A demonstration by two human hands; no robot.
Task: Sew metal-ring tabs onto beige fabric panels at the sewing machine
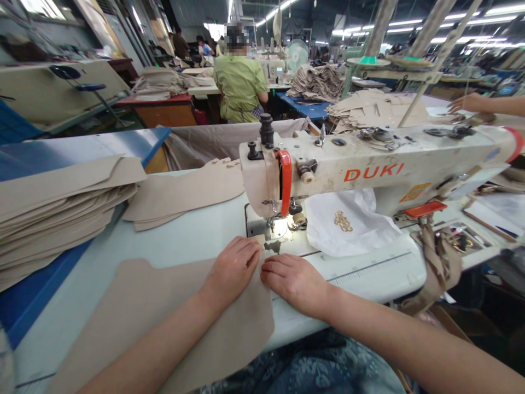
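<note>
A tan fabric piece (139, 312) lies flat on the pale sewing table (192, 235), its far corner reaching toward the needle of the white DUKI sewing machine (369, 169). My left hand (232, 268) rests palm down on the fabric, fingers together and flat, pressing it near the presser foot (270, 232). My right hand (293, 279) lies beside it at the fabric's right edge, fingers curled slightly and touching the cloth edge. Both fingertips meet just in front of the lit needle area.
A tall stack of tan cut pieces (53, 213) sits at the left, and a few sewn pieces (184, 191) lie behind. A white cloth (348, 224) sits under the machine arm. A person in green (240, 82) works ahead; another person's hand (467, 102) reaches in at right.
</note>
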